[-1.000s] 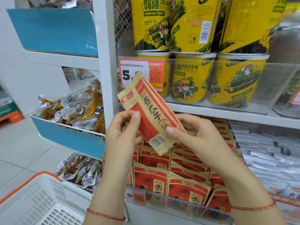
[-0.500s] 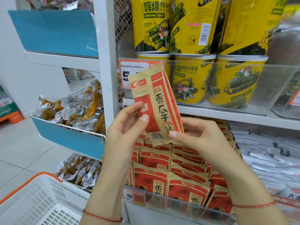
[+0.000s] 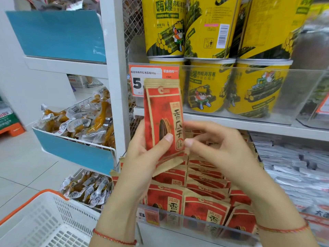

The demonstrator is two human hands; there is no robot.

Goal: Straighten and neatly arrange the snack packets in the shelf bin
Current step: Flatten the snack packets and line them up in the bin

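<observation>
One red snack packet (image 3: 162,120) is held upright in the centre of the frame, above the shelf bin (image 3: 195,222). It is gripped by the left hand (image 3: 142,154), with the thumb laid on the front face and the fingers behind it. The right hand (image 3: 219,148) is just beside the packet's right edge; its fingers are loosely bent and nothing is seen to be held by them.

In the bin, in the lower centre, many packets (image 3: 204,189) are already stood in rows, though some are tilted. The task is judged as partly done: the held packet is not yet placed, and the leaning ones are left to be straightened.
</observation>
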